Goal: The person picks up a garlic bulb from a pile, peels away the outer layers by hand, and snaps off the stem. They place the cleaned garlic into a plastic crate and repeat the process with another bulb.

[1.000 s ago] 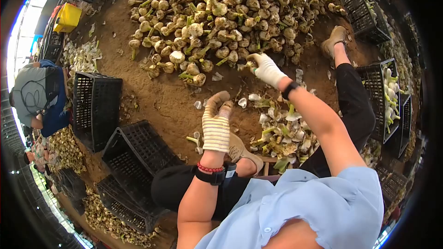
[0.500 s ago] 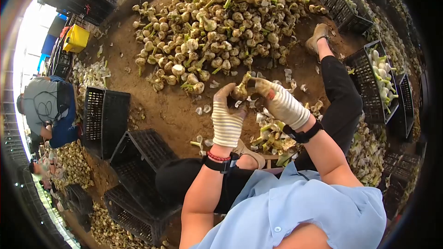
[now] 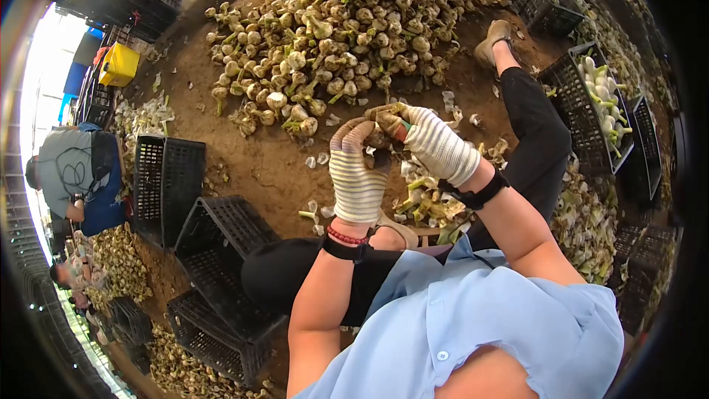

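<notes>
My left hand (image 3: pixel 358 170), in a striped glove with soiled fingertips, is curled round a garlic bulb (image 3: pixel 379 137) that its fingers mostly hide. My right hand (image 3: pixel 436 142), gloved alike, meets it from the right, its fingers closed at the top of the bulb; something red and green shows between them. Beyond both hands lies a large heap of garlic bulbs (image 3: pixel 347 29) with stems on the brown ground. Below my right hand are cut stems and peelings (image 3: pixel 432 203).
Black crates stand at the left (image 3: pixel 168 188), and a crate (image 3: pixel 583 114) of white peeled garlic is at the right. A yellow container (image 3: pixel 120 64) stands upper left. A person (image 3: pixel 77 177) bends at the far left. My legs flank the work spot.
My hands have come together round the bulb, which was in plainer view between them before. The camera view has shifted slightly.
</notes>
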The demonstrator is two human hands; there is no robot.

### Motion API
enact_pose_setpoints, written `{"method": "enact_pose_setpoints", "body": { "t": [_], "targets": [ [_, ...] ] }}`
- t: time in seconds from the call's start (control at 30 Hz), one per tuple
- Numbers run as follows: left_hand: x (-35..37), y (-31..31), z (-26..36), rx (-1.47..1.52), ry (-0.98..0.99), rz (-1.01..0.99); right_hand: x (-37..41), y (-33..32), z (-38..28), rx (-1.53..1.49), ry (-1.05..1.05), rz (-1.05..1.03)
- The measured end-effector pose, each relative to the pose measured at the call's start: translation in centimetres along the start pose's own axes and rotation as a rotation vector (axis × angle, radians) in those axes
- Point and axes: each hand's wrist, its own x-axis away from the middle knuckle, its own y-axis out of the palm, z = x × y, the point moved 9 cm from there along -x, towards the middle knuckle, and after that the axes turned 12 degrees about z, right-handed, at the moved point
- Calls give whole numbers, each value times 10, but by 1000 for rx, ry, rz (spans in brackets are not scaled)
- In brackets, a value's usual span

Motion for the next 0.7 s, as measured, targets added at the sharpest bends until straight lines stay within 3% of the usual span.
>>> {"method": "enact_pose_setpoints", "body": {
  "t": [0.1, 0.2, 0.33, 0.4, 0.43, 0.5, 0.57, 0.63, 0.7],
  "targets": [
    [1, 1, 4, -65, 9, -19, -4, -5, 11, 76, -66, -97],
    [2, 5, 7, -81, 5, -26, -3, -3, 13, -142, -100, -209],
    [3, 10, 2, 5, -34, -37, -2, -13, 13, -114, -67, -271],
    [4, 11, 1, 25, -41, -27, 1, -18, 3, 119, -285, -303],
    [3, 12, 0, 45, -50, -14, 5, -18, -4, 117, -284, -299],
    [1, 12, 6, 16, -36, -12, 10, -22, -3, -313, 112, -177],
    [-1, 13, 7, -12, -22, -8, 9, -25, 1, -410, 131, -74],
    [0, 18, 12, -69, 54, -21, 7, -38, 3, 101, 86, 94],
    [2, 21, 16, -56, 65, -31, 7, -38, 1, 128, 61, 139]
  ]
}}
